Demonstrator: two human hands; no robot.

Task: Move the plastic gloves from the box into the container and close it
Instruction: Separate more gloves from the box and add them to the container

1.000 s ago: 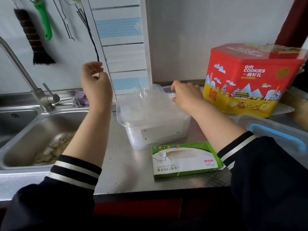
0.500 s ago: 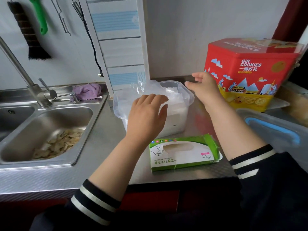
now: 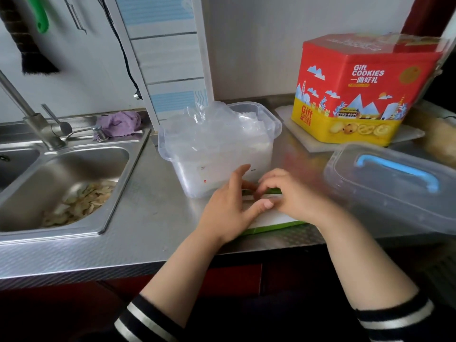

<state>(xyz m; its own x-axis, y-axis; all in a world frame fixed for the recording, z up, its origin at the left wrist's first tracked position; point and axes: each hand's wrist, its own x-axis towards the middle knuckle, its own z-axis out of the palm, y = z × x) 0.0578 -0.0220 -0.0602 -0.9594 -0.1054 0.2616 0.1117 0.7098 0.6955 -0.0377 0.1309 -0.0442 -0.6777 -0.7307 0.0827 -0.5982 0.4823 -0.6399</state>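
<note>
Both hands sit on the green glove box (image 3: 274,224), which lies flat on the steel worktop (image 3: 153,218) just in front of the clear container (image 3: 217,154). Left hand (image 3: 228,206): fingers spread, thumb pressed on the box top. Right hand (image 3: 293,193): fingers curled at the box's far edge; motion blur, so cannot tell whether they grip anything. Container open, plastic gloves (image 3: 214,127) heaped above its rim. Lid (image 3: 394,183) with blue handle rests to the right, apart.
</note>
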